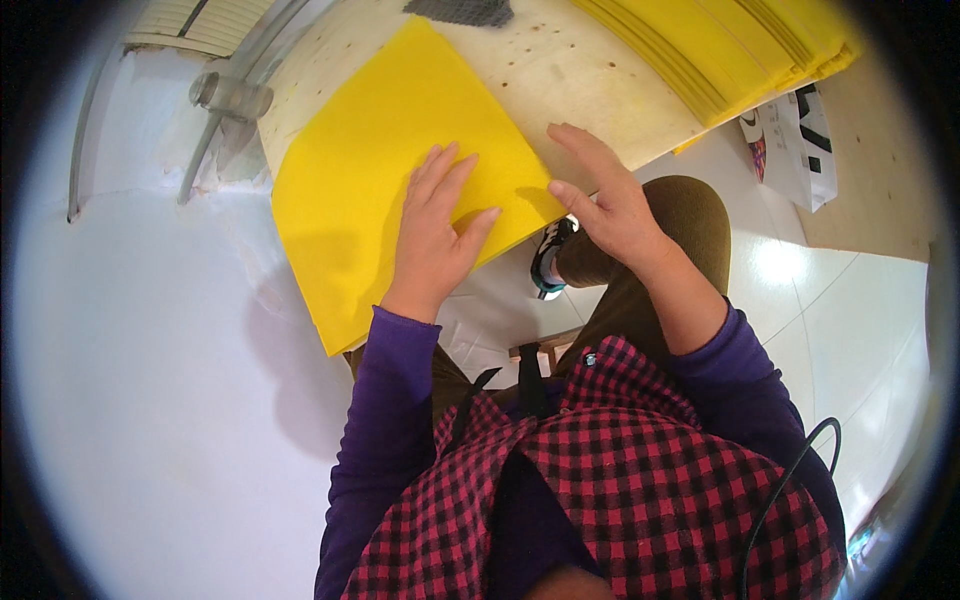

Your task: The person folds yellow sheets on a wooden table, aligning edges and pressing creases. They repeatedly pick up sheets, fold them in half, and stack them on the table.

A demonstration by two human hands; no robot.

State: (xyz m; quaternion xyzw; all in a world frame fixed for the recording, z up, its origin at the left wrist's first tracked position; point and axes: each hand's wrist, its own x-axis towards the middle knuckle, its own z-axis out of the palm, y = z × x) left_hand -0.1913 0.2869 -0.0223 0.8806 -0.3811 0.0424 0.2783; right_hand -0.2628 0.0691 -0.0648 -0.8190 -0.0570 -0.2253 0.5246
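Observation:
A flat yellow sheet (370,150), perhaps felt or a folded piece of cloth, lies slantwise on the pale wooden tabletop (570,90). Its near corner hangs over the table's front edge on the left. My left hand (435,225) rests on the sheet near its front edge, fingers stretched out and holding nothing. Beside the sheet's right corner is my right hand (610,205), thumb and fingers apart with nothing between them. Whether its thumb touches the sheet I cannot tell.
Layered yellow sheets (740,50) are stacked at the table's far right. A dark grey piece of material (460,10) lies at the back. A white printed bag (800,150) stands right of the table, by a wooden board (880,160). A pipe (230,97) runs along the left wall.

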